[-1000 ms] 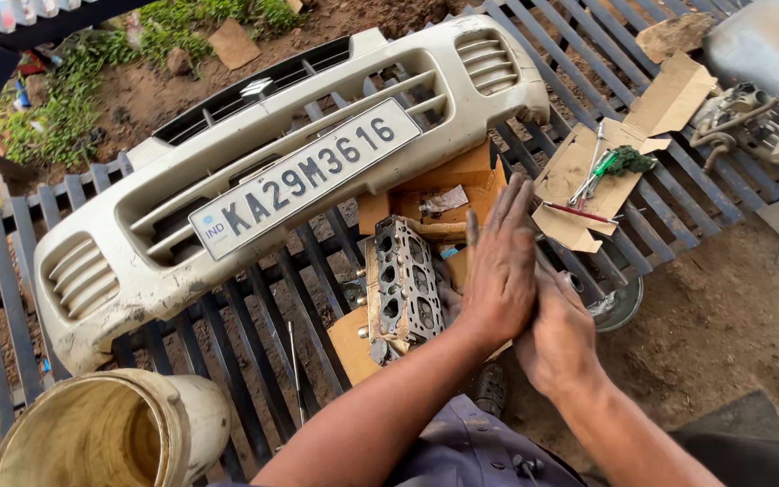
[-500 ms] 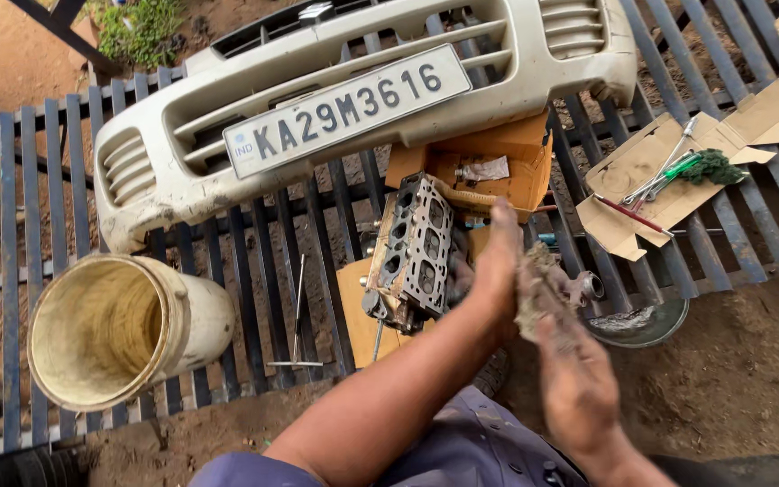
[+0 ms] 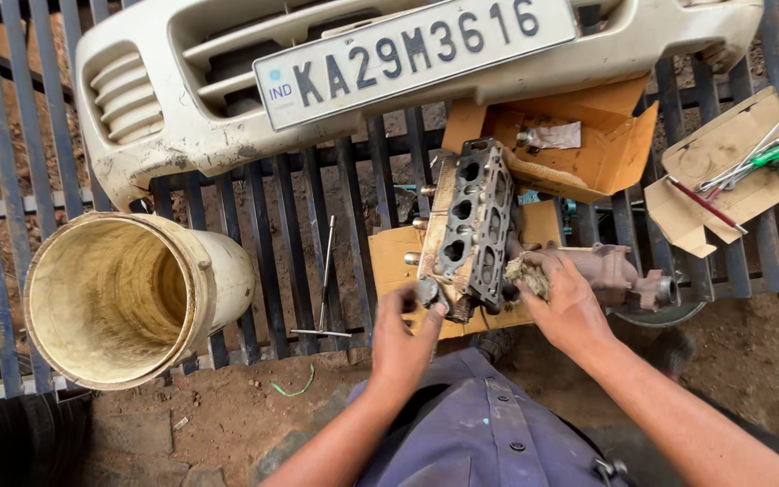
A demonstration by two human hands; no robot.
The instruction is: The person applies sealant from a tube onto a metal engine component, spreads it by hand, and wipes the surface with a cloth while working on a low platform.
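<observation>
The grey metal cylinder head with its row of oval ports (image 3: pixel 472 225) stands on edge just right of the frame's centre, resting on flat orange-brown cardboard (image 3: pixel 389 261) laid over the dark metal grating (image 3: pixel 272 225). Your left hand (image 3: pixel 403 338) touches its lower end, fingertips closed round a small round metal part there. Your right hand (image 3: pixel 570 302) presses a dirty wad of rag (image 3: pixel 526 275) against the head's right face, its grip closed on that rag. Just behind the right hand lies a rusty brown cast manifold (image 3: pixel 619 275), touching the head's side.

Above the head sits an open orange cardboard box (image 3: pixel 588 144). At the right edge, a torn cardboard sheet (image 3: pixel 723 180) carries a green-handled tool (image 3: pixel 773 153) and a red-handled one (image 3: pixel 705 203). A thin T-shaped metal rod (image 3: pixel 325 280) lies on the grating left of the head. Further left, a cream plastic bucket (image 3: pixel 128 298) lies tipped on its side. Across the top stretches a white car bumper with a number plate (image 3: pixel 182 117).
</observation>
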